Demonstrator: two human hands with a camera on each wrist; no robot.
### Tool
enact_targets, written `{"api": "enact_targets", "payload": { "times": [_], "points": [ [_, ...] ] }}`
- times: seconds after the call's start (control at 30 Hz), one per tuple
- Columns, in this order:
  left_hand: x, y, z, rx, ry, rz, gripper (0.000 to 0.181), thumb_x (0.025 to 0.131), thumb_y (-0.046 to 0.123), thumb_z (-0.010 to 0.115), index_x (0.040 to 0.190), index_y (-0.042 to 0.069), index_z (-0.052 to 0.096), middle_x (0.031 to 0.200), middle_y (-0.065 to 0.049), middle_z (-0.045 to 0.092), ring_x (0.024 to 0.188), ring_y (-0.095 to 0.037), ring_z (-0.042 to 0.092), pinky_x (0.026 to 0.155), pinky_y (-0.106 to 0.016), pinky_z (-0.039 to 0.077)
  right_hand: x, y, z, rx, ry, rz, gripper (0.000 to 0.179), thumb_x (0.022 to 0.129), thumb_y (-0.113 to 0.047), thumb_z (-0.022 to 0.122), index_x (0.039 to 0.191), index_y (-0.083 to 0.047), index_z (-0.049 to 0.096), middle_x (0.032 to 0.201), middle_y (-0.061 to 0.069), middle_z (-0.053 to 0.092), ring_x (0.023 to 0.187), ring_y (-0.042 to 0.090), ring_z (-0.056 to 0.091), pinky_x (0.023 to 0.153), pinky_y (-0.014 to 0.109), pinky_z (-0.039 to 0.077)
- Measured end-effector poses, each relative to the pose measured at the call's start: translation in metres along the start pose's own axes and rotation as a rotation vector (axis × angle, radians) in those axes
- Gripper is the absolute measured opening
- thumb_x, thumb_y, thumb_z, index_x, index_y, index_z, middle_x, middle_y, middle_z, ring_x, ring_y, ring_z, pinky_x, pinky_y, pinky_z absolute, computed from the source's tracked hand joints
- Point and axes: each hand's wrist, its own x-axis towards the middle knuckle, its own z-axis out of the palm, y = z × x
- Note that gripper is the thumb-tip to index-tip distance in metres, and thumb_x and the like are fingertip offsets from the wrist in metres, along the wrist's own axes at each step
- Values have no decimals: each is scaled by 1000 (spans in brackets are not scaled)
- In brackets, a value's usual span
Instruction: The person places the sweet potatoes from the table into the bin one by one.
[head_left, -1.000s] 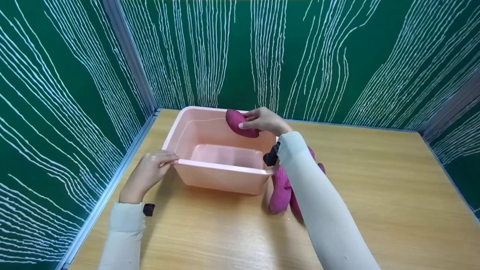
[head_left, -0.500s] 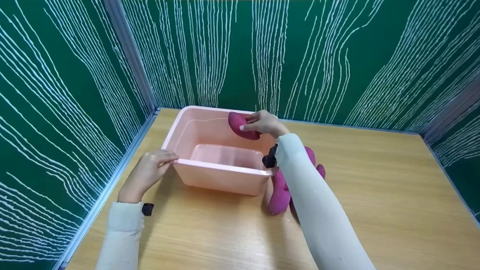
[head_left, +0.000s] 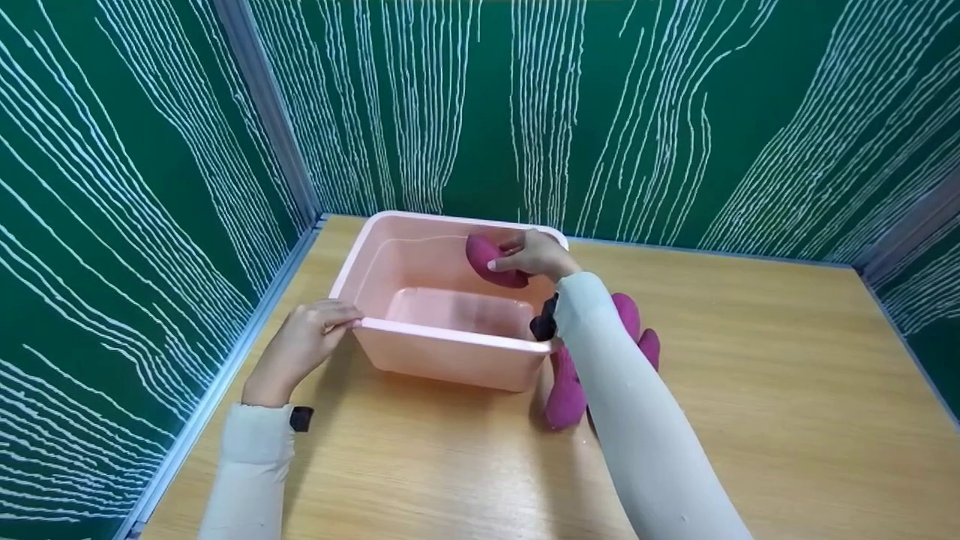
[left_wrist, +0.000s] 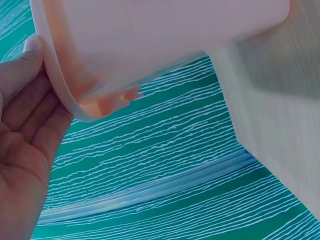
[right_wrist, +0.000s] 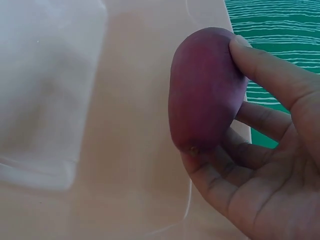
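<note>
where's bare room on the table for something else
Free: light wooden table right of the oblong purple tubers, and between the pale fabric sleeves in front of the pink plastic tub. Crowded: right of the tub, where tubers lie.

A purple sweet potato (right_wrist: 205, 92) is held right of centre by the right hand (right_wrist: 270, 165), the thumb pressed to its upper right, fingers curled beneath. The left and centre are filled by a pale pink bin (right_wrist: 132, 125); a white-lined green panel (right_wrist: 275, 25) is seen upper right.
</note>
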Motion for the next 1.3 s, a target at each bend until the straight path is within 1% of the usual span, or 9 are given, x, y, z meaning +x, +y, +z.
{"api": "enact_targets", "payload": {
  "times": [0.13, 0.3, 0.43, 0.53, 0.77, 0.93, 1.13, 1.3],
  "points": [
    [0, 1, -1, 3, 1, 4, 25, 87, 12, 69, 111, 15, 74, 116, -7, 70, 116, -29, 63, 96, -46, 51, -1, 3, 1, 2, -20, -11, 58, 79, -28, 80, 131, -14, 59, 124, 8, 63, 108, 28, 61, 92, 36, 57],
    [1, 2, -1, -4, 7, 15, 24, 87, 13, 69, 111, 16, 74, 116, -6, 71, 115, -28, 64, 97, -46, 51, 0, 5, 1, -13, -34, -17, 58, 80, -26, 79, 133, -13, 58, 127, 9, 61, 109, 29, 61, 93, 37, 57],
    [1, 1, 0, -2, 25, 44, 23, 85, 12, 71, 108, 12, 75, 111, -10, 72, 110, -29, 66, 94, -44, 53, 1, 7, 1, -11, -43, -4, 60, 81, -25, 79, 135, -12, 55, 130, 9, 59, 111, 29, 60, 95, 37, 56],
    [1, 1, 0, 3, 31, 54, 22, 85, 10, 71, 106, 11, 75, 109, -11, 72, 108, -29, 67, 93, -43, 54, 2, 7, 2, -5, -54, 1, 61, 81, -24, 78, 136, -12, 54, 132, 10, 58, 112, 28, 60, 96, 38, 55],
    [0, 1, 0, 2, 10, 1, 25, 85, 9, 71, 109, 13, 74, 113, -9, 71, 112, -30, 65, 94, -45, 52, 1, 6, 5, -4, -54, 2, 58, 81, -25, 78, 134, -13, 57, 131, 9, 59, 111, 28, 60, 96, 37, 55],
    [0, 0, 1, -1, 9, 6, 25, 85, 9, 71, 109, 13, 74, 114, -9, 71, 113, -31, 64, 94, -46, 52, 1, 7, 5, 13, -44, 0, 56, 82, -23, 77, 134, -12, 56, 131, 9, 59, 111, 28, 60, 97, 37, 55],
    [0, 0, 1, 4, 12, 9, 25, 85, 9, 71, 109, 13, 74, 114, -9, 71, 113, -31, 64, 94, -45, 52, -1, 8, 5, 37, -16, -21, 52, 84, -18, 74, 132, -7, 56, 132, 11, 58, 111, 30, 59, 100, 42, 52],
    [1, -1, 1, 6, 18, 27, 23, 85, 9, 71, 108, 12, 75, 113, -10, 71, 112, -30, 65, 94, -45, 53, 0, 7, 6, 20, -17, -17, 48, 86, -20, 73, 130, -7, 58, 128, 9, 61, 105, 27, 60, 97, 39, 54]
  ]
}}
